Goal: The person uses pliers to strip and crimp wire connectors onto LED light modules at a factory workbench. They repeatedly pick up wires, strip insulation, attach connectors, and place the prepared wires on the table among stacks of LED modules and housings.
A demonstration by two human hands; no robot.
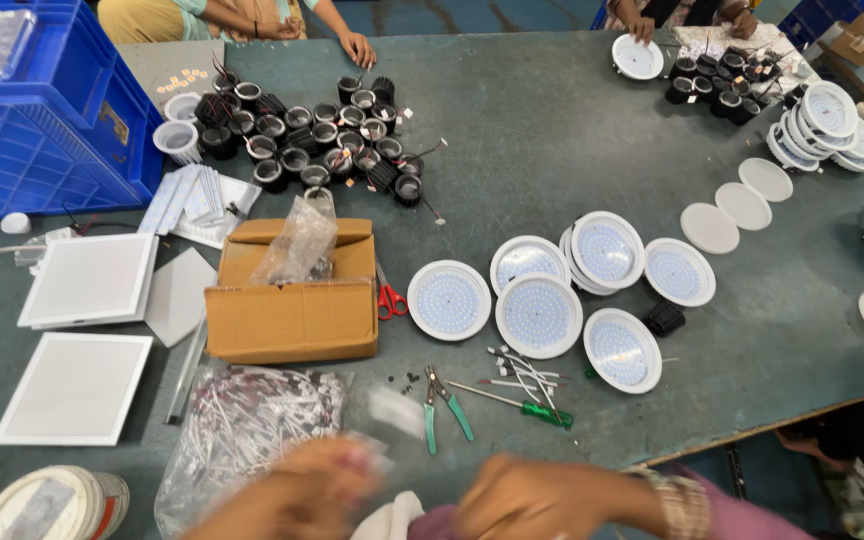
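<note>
Both hands are low at the near edge of the table [572, 130], and both look blurry. The left hand [302, 490] is by a clear bag [252, 420] full of small wired parts. It seems to pinch a small clear piece [392, 410] that sits just above the bag, but the blur hides the fingers, so I cannot tell if they are shut. The right hand [532, 495] is curled up near something white [392, 520] between the two hands. I cannot tell if it holds it.

Green pliers [444, 402] and a green screwdriver [517, 403] lie just past the hands. Little black screws [407, 380] sit near them. Round white lamps [537, 315] lie further out, face up. A brown box [292, 295] stands to the left, with red scissors [390, 300] beside it.

I think a fast hand could bump the screws and they could roll off the edge. A sleeve could catch the loose wires [522, 370] and drag them. The small clear piece could slip and get lost in the bag.
</note>
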